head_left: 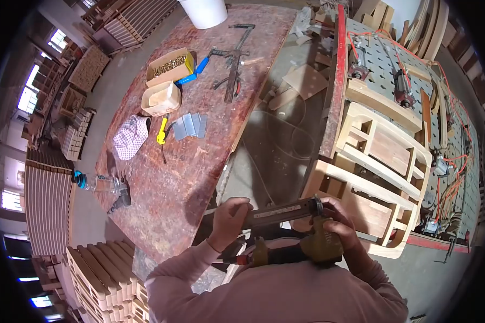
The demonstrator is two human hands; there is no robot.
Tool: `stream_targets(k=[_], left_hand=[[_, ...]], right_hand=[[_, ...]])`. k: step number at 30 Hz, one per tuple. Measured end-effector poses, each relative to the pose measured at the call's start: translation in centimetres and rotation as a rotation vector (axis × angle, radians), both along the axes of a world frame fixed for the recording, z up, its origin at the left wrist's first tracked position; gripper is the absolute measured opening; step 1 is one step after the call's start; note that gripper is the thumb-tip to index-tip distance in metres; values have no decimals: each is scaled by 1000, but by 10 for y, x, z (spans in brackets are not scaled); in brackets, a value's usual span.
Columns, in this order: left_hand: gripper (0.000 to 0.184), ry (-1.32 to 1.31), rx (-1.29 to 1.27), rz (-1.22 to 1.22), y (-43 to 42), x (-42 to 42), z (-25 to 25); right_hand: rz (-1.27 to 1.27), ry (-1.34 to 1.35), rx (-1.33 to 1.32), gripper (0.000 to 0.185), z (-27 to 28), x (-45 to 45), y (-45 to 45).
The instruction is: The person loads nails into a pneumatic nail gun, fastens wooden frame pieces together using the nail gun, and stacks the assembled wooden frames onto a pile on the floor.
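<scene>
A dark nail gun [320,245] with a long magazine is held close to my chest. My right hand [339,220] is closed around its upper body. At the far end of the magazine [277,213] is my left hand [230,218], its fingers curled; what they hold, if anything, is hidden. To the right of the gun, pale wooden frames [382,156] with inset panels rest on the metal workbench. Left of my hands, the worn red table [161,215] carries a bundle of grey staple strips [189,126] and a yellow-handled tool [161,131].
Also on the table are a box of small metal parts [170,65], a checked cap [130,138], a clear bottle [105,184], a clamp [234,59] and a white bucket [205,13]. Stacked wooden parts [99,274] stand at lower left. A hose crosses the floor between the tables.
</scene>
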State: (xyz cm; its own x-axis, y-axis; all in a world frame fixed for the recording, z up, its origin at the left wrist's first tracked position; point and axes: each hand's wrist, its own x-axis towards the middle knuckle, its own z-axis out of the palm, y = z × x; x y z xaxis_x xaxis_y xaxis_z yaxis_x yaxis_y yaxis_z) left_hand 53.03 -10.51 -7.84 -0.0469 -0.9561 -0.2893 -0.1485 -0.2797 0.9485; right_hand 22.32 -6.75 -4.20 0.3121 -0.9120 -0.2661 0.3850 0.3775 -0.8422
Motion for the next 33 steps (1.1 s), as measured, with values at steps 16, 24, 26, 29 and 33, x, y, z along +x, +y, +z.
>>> stream_targets(k=[16,24,26,29,33], left_hand=[[48,-1281,31,-5,-339,147,-179],[38,-1503,-8,-66,-336,182,-167],[35,-1591,-141,-55,-320,163,-153],[21,-1120,-335,-158,-280,108,-82],[12,-436,-443,-483,-163,-29,22]], right_hand=[[-393,139,212,60,25,35,10],[-444,108,110,63,12,28,20],[-438,104,16,65,3,25,26],[-451,128,31,62,5,14,40],[-370,161,44,60,7,-8,58]])
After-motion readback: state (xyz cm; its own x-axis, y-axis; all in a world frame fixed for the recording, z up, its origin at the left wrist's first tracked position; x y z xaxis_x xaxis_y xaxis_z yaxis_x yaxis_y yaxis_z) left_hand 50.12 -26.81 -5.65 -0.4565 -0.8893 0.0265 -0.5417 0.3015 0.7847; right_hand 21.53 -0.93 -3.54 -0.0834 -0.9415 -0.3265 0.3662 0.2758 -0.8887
